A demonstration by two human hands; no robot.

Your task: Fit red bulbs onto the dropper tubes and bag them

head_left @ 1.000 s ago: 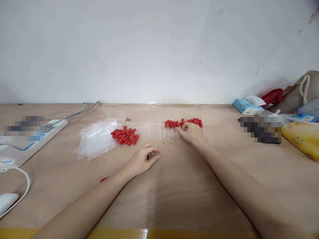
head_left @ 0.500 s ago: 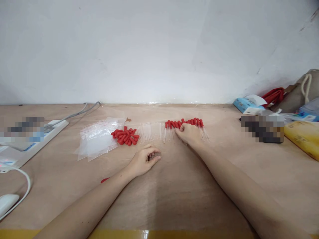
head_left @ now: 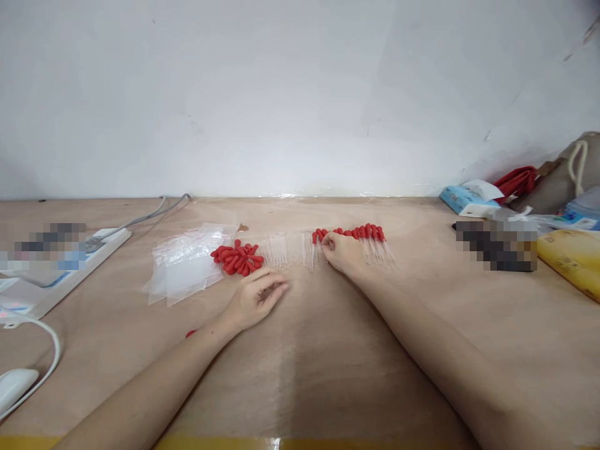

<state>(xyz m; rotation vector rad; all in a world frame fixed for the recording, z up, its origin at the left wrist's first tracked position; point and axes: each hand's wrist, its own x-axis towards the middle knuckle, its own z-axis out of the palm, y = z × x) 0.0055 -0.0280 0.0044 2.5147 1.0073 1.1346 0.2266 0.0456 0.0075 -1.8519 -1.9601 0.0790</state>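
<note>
My right hand (head_left: 344, 251) is over a row of glass droppers with red rubber bulbs (head_left: 374, 232), its thumb and forefinger pinched together at the row's left part. Whatever sits between those fingertips is hidden, and the hand covers the middle droppers. To the left lie bare clear glass tubes (head_left: 276, 249), side by side. A pile of loose red rubber bulbs (head_left: 237, 257) is beside them. My left hand (head_left: 255, 297) rests just in front of the pile, fingers curved, with the thumb tip close to the forefinger and nothing visible between them.
Clear plastic bags (head_left: 190, 265) lie left of the bulbs. One red piece (head_left: 190, 334) shows beside my left forearm. A white power strip (head_left: 110, 240) with cables is at far left. A blue tissue pack (head_left: 469, 199), a blurred dark object (head_left: 497, 247) and a yellow pack (head_left: 569, 256) are right.
My right hand has slid left along the row, uncovering more droppers on the right. My left hand has shifted slightly left, and its thumb and forefinger have come closer together.
</note>
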